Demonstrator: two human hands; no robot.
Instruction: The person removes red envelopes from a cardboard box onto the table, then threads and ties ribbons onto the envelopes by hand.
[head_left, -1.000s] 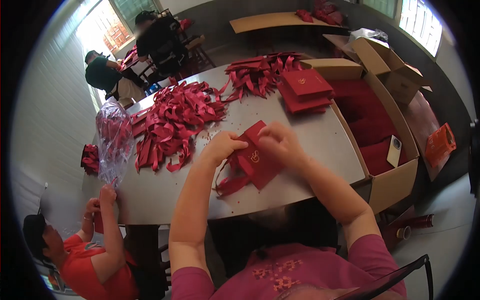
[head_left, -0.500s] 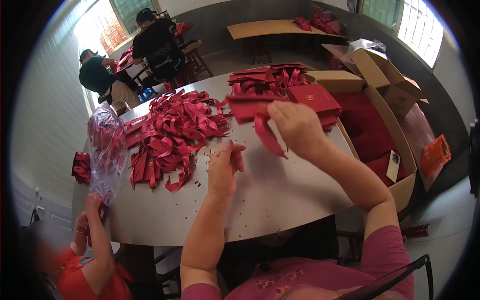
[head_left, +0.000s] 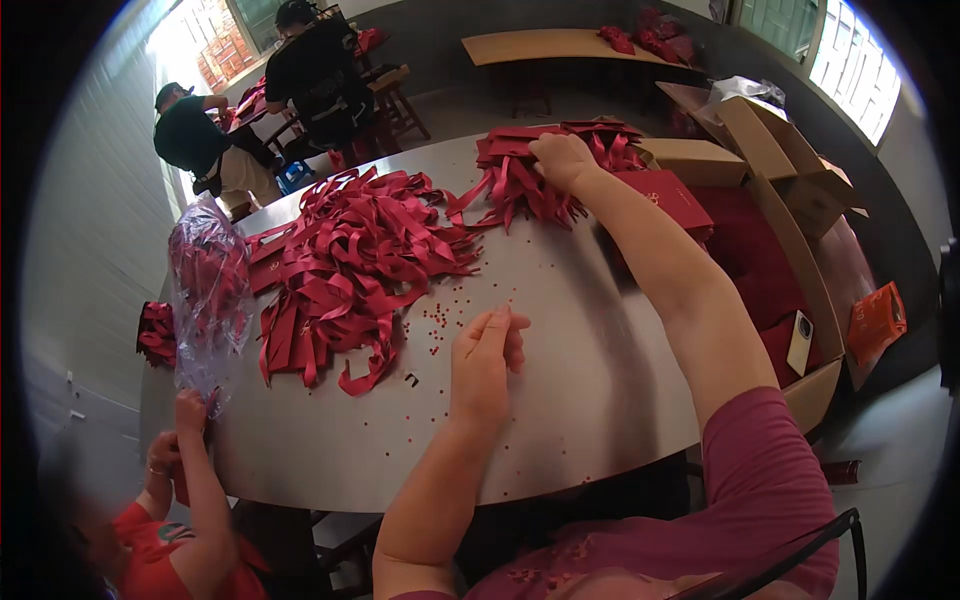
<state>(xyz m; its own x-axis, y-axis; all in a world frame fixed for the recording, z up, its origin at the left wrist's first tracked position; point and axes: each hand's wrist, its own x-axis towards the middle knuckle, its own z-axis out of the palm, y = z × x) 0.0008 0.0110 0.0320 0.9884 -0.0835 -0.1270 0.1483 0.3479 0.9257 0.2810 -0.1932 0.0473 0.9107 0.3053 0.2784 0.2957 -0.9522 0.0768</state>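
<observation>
My right hand reaches to the far side of the table, its fingers closed at the edge of a red gift bag with ribbon handles. This bag lies on a stack of similar flat bags, their ribbons hanging toward me. Nearer to me, my left hand is just above the table, its fingers loosely bent with nothing visible in them. Small red dots are scattered beside it. To its left lies a large heap of red ribboned bags.
An open cardboard box on the right holds red material and a phone. Red boxes sit beside it. At left, a person in red handles a clear plastic bag. Two other people work at the back.
My right hand has carried the red gift bag away from me, onto the far stack. My left hand has shifted slightly right and toward me.
</observation>
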